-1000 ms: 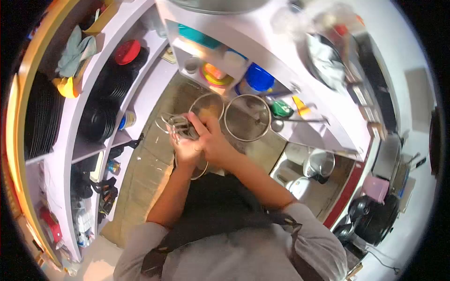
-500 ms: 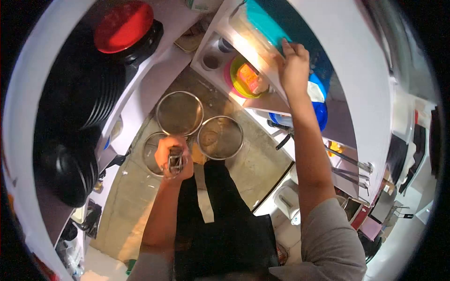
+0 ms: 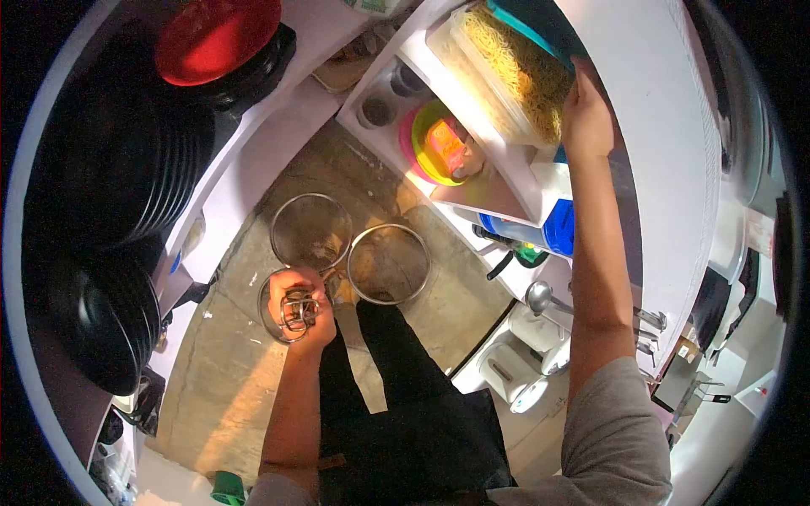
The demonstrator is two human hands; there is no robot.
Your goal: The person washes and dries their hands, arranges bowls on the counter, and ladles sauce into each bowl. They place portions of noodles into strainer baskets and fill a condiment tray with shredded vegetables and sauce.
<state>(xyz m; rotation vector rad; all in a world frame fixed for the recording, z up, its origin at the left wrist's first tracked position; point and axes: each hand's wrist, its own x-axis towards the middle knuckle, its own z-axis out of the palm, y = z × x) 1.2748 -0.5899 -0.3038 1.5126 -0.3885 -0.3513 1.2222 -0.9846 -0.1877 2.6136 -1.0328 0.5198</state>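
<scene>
Our clear plastic box of yellow noodles (image 3: 479, 74) stands on the white shelf (image 3: 466, 108) at the far right, its teal plastic lid (image 3: 531, 35) tilted up. Our right hand (image 3: 588, 122) is closed on this lid's right end; our left hand (image 3: 295, 285), well apart, is clamped around the steel wire handles (image 3: 299, 314) of round mesh strainers (image 3: 390, 266). We should tilt the lid gently and hold the strainers steady. The white upper board (image 3: 675, 143) sits near the lid; wider room lies over the brown floor (image 3: 456, 312).

Teal lid (image 3: 533, 31) — yellow noodles (image 3: 515, 63)
</scene>
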